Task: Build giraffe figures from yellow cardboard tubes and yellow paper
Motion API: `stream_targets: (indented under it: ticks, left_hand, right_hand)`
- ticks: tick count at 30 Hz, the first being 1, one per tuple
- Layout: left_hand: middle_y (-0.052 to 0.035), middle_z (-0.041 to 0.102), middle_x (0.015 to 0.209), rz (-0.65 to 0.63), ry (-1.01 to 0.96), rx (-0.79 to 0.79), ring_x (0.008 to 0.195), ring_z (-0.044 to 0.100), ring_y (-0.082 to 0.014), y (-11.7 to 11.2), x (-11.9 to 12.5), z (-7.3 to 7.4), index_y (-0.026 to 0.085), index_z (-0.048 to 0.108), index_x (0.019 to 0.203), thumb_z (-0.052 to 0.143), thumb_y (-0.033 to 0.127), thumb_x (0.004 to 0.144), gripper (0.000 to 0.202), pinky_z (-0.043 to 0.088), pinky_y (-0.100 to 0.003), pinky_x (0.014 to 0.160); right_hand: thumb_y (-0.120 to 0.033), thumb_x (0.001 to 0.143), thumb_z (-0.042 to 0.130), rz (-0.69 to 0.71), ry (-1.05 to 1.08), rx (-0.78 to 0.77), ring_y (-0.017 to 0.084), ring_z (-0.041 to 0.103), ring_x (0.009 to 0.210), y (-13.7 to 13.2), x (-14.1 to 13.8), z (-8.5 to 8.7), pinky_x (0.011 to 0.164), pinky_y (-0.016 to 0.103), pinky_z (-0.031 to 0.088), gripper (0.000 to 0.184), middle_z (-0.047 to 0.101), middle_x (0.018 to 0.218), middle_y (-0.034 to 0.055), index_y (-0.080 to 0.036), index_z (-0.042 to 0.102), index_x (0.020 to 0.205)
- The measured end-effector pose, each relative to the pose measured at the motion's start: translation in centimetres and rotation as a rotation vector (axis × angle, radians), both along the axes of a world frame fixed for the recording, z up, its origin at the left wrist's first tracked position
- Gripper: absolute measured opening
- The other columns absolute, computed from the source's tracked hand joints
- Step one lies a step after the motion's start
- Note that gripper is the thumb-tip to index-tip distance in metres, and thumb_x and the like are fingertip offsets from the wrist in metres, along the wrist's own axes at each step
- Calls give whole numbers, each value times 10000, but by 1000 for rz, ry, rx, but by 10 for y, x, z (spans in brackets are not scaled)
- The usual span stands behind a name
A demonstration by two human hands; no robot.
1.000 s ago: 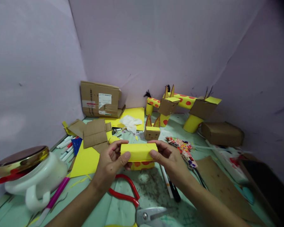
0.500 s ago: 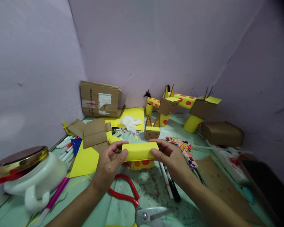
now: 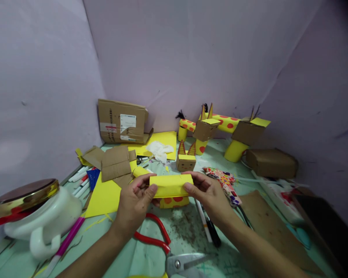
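1. Block of yellow folded paper [image 3: 170,185]: held level just above the green table [image 3: 188,231], long axis running left to right.
2. Left hand [image 3: 133,202]: fingers closed on the left end, thumb in front.
3. Right hand [image 3: 210,193]: fingers pinching the right end, equally near.
4. Directly beneath: yellow orange-dotted tube [image 3: 174,201]; red-handled scissors [image 3: 165,244] closer in.
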State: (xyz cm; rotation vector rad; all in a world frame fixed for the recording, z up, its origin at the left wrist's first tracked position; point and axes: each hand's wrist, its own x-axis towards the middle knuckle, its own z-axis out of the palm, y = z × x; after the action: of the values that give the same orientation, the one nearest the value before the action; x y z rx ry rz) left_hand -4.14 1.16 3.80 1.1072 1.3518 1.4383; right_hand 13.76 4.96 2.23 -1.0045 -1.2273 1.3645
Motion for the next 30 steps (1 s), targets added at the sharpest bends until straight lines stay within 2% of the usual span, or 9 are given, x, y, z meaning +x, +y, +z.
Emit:
stream_targets:
  ticks: [7,16,20,23,25,26,30]
  left_hand:
    - [-3,673,642,45,-7,-9,399,584,-126,-4,2,1,104,644,907,715,382,592,427,521,-242,404]
    - [-11,672,662,54,-29,-19,407,575,-124,-3,4,2,94,634,913,730,407,573,472,517,-252,411]
    - [-12,640,674,-6,-18,-19,480,594,-138,-3,1,0,84,589,1069,689,457,647,572,525,-258,456]
    - [-39,643,837,5,-66,2,561,607,-133,0,-4,-4,135,528,1161,617,466,733,548,497,-232,451]
    - [-52,630,933,63,-71,10,539,580,-104,3,-6,-6,149,534,1107,599,440,745,469,458,-210,423]
    - [-48,630,919,95,-45,3,512,556,-91,4,-6,-6,147,544,1058,597,424,740,425,435,-203,408]
    - [12,600,632,141,112,-45,463,494,-86,7,-4,-8,144,599,794,636,325,662,227,388,-194,421]
  right_hand:
    - [-353,611,776,-7,-14,30,192,650,732,0,1,-2,671,309,521,329,725,831,53,-180,705,882]
    - [-370,622,772,-6,-13,32,194,635,766,-1,0,-2,701,312,513,357,714,853,53,-171,695,908]
    - [-404,642,758,-7,5,27,200,628,814,0,0,-1,723,309,517,385,699,881,53,-169,682,937]
    - [-438,639,754,-32,62,10,206,628,788,2,1,0,674,314,536,409,681,865,51,-173,667,938]
    - [-449,633,757,-63,96,-5,202,626,783,4,2,0,653,303,539,418,673,875,51,-176,662,935]
    - [-451,631,759,-80,105,-12,198,624,789,5,3,0,653,294,537,420,671,887,52,-177,662,935]
    - [-458,643,745,-145,131,-35,192,611,824,8,4,-1,645,269,533,403,660,908,53,-180,668,925]
